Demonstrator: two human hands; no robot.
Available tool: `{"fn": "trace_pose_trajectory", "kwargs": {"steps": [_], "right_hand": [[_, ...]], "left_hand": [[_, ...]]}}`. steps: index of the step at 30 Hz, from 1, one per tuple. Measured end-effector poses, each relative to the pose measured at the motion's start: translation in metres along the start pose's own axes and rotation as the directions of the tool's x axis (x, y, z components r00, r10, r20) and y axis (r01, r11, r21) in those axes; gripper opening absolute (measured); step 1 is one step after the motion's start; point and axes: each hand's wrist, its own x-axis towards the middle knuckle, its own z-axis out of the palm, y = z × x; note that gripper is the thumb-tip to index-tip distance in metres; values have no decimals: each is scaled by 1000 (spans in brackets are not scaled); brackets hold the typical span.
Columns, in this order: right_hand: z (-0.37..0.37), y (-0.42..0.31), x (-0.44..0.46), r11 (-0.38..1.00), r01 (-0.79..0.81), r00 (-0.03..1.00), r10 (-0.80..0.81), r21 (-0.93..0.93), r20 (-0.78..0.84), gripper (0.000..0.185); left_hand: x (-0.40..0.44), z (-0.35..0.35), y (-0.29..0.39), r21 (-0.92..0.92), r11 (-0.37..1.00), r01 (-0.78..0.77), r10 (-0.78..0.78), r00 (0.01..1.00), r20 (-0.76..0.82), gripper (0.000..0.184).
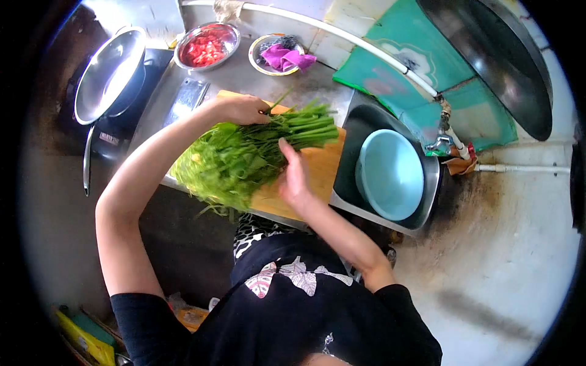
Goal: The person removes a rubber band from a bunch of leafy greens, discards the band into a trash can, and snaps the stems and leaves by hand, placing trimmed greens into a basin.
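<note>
Grasping a bunch of leafy greens (226, 161) over a wooden cutting board (323, 177) at a metal counter (235, 76). Reaching across the top with the left hand (244, 110), curling its fingers onto the far side of the stems. Placing the right hand (295, 178) at the near side, pointing the thumb up along the stems and hiding the other fingers from view, making it impossible to tell whether clasping or merely supporting. Fanning the blurred leaves out to the left, past the board's edge, and aiming the stem ends right, toward a sink (421, 226). Wearing a dark short-sleeved T-shirt (268, 332) with a pale leaf print. Working near a light blue basin (390, 177) inside that sink, close to a faucet (441, 144). Facing, beyond the board, a metal bowl (231, 38) of red pieces (204, 50) and, to its right, another bowl (264, 67) with a purple cloth (287, 58). Standing within sight of a flat shiny item (186, 100) just left of the board, a pan (113, 79) farther left and a dark wok (506, 67) against the wall at upper right.
</note>
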Motion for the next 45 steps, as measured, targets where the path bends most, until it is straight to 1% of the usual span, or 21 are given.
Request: {"fn": "trace_pose_trajectory", "kwargs": {"steps": [2,3,4,7,9,10,12,13,15,18,22,25,28,30,32,34,37,40,42,44,45], "right_hand": [[5,22,-8,998,29,992,-21,62,-128,54],[11,22,-19,998,55,983,-62,-44,-174,53],[6,21,-20,998,60,983,-64,-27,-174,53],[-41,3,-14,977,-177,983,182,-120,33,52],[-80,-10,-15,975,-162,980,177,-154,89,56],[-95,-18,-17,969,-145,973,176,-199,152,60],[-108,-44,-33,940,-14,987,68,-342,148,35],[-110,-52,-35,913,114,989,-67,-391,132,29],[-108,-69,-35,808,395,919,-351,-437,181,20],[-66,-117,-48,573,723,690,-618,-385,376,18],[-13,-164,-74,452,818,575,-649,-354,499,17],[4,-170,-81,-69,824,436,-559,-563,705,14],[0,-167,-78,-224,751,484,-453,-621,749,10],[-6,-165,-74,-239,750,467,-469,-617,750,6],[-10,-163,-73,-184,787,422,-537,-589,730,5],[-7,-159,-78,-177,795,401,-565,-580,721,6],[-5,-156,-81,-145,796,428,-552,-587,716,4],[-2,-153,-82,-107,805,446,-538,-583,715,3],[-3,-149,-80,128,823,528,-532,-553,662,6],[-6,-147,-76,143,825,529,-532,-546,661,7],[-7,-146,-76,159,827,532,-533,-539,659,8]], "left_hand": [[17,3,4,160,987,-12,8,1000,29,37],[29,10,1,302,953,-20,6,999,44,35],[34,16,-1,285,957,-43,34,999,34,34],[30,21,8,288,953,100,-93,995,-39,32],[35,32,-10,381,922,-74,192,940,-281,30],[31,28,-5,387,919,-74,192,942,-276,30],[12,11,13,243,969,-39,117,942,-315,27],[0,6,22,129,985,-111,158,883,-442,18],[-23,-8,46,82,992,-91,116,907,-406,19],[-48,-14,74,39,995,-88,96,909,-405,19],[-59,-8,84,80,983,-166,184,864,-469,20],[-64,-6,93,87,981,-172,191,835,-516,19],[-76,-7,105,38,981,-191,177,787,-591,15],[-80,-4,98,-13,979,-204,150,760,-632,12],[-78,5,73,-290,917,-274,50,801,-597,10],[-82,11,66,-350,848,-397,80,749,-657,13],[-93,11,65,-619,687,-381,-44,828,-558,10],[-94,11,62,-613,692,-382,-38,828,-559,11],[-97,6,63,-628,707,-323,-61,858,-510,13],[-92,5,64,-251,899,-358,136,774,-618,14],[-94,1,73,-183,916,-358,183,776,-603,14]]}}
